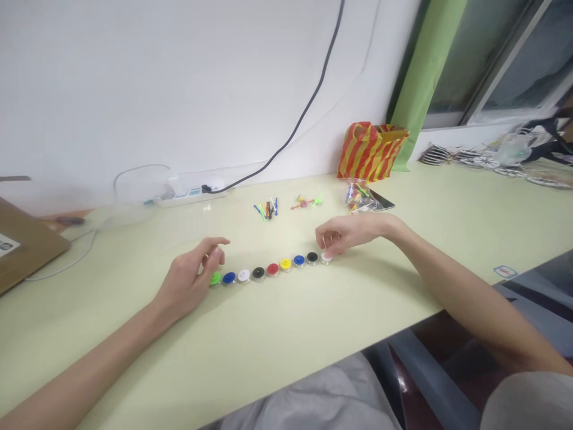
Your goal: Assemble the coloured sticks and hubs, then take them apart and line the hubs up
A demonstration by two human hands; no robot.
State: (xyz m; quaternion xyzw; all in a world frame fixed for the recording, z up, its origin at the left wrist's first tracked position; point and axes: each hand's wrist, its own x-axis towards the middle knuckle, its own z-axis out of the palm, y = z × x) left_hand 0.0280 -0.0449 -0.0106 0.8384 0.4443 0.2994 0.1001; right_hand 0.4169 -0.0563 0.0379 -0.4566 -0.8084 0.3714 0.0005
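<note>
A row of several small round pieces with coloured tops runs across the pale table (pixel 277 334). My left hand (pixel 190 272) is beside the green piece (pixel 215 278) at the row's left end, index finger stretched out and nothing visibly held. Between the ends are blue (pixel 229 278), white (pixel 244 275), black (pixel 258 273), red (pixel 273 269) and yellow (pixel 285 264) pieces, then another blue and another black one. My right hand (pixel 342 234) has curled fingers closed at the white piece (pixel 326 258) on the right end, which rests on the table.
Thin coloured sticks (pixel 267 209) and small coloured parts (pixel 307 202) lie behind the row. Further right are a clear packet (pixel 359 196), a dark flat object (pixel 382 201) and a striped bag (pixel 371 152). A power strip (pixel 190 194) and a cardboard box (pixel 27 245) are left.
</note>
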